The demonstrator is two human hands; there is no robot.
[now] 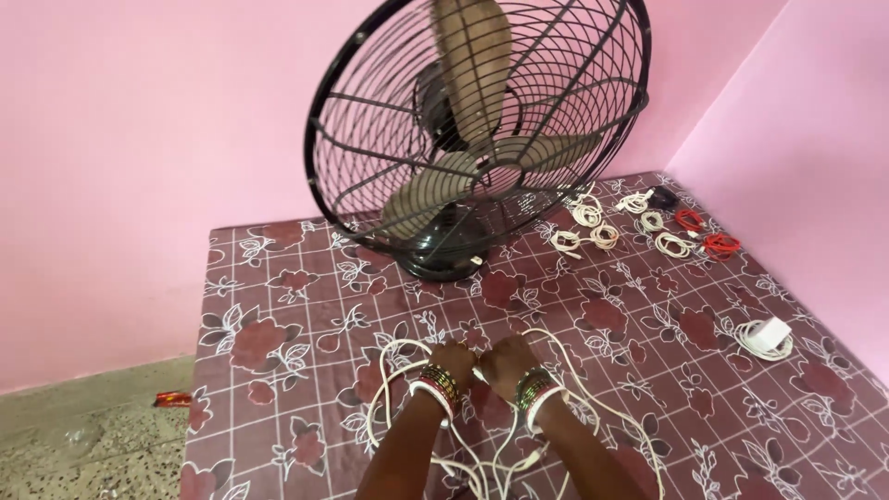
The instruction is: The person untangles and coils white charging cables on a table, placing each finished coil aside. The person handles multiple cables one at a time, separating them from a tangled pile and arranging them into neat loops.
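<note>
Low in the frame's centre, your left hand [453, 359] and right hand [507, 361] met, fingers clamped on a loose white cable [394, 356] sprawled over the floral counter [296, 306]. A white charger [767, 335] lay at right, a small red packet [173, 399] on the floor at lower left.

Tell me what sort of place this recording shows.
Likely a room in a home: pink walls, a table fan on a floral-covered surface, with coiled cables laid out behind. Both hands work at a loose white cable.

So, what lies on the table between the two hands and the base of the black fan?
In the head view, nothing: between the hands holding the loose white cable and the fan, only bare flowered tablecloth shows.
</note>
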